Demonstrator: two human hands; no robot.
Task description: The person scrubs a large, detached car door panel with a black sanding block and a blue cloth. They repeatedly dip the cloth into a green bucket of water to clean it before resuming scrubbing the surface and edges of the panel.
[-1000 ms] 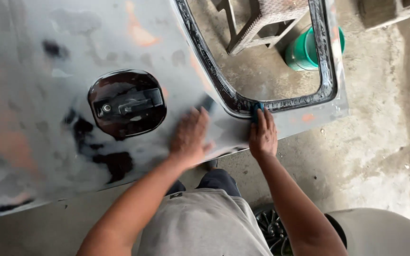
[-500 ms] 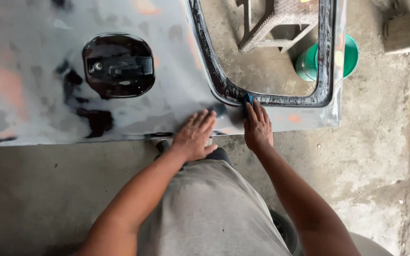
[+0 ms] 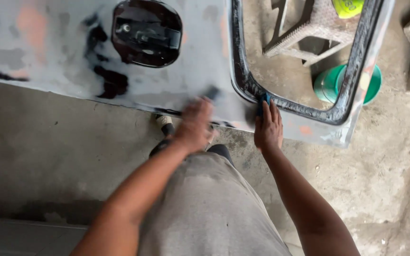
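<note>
Two hands on grey panel (image 3: pixel 72 57): left hand (image 3: pixel 194 124) blurred, now slid from beside the right onto lower edge, grip unclear; right hand (image 3: pixel 267 129) flat, fingers together, pressing blue pad (image 3: pixel 264 99) against black window seal (image 3: pixel 247 83). Sanding seemingly ongoing.
</note>
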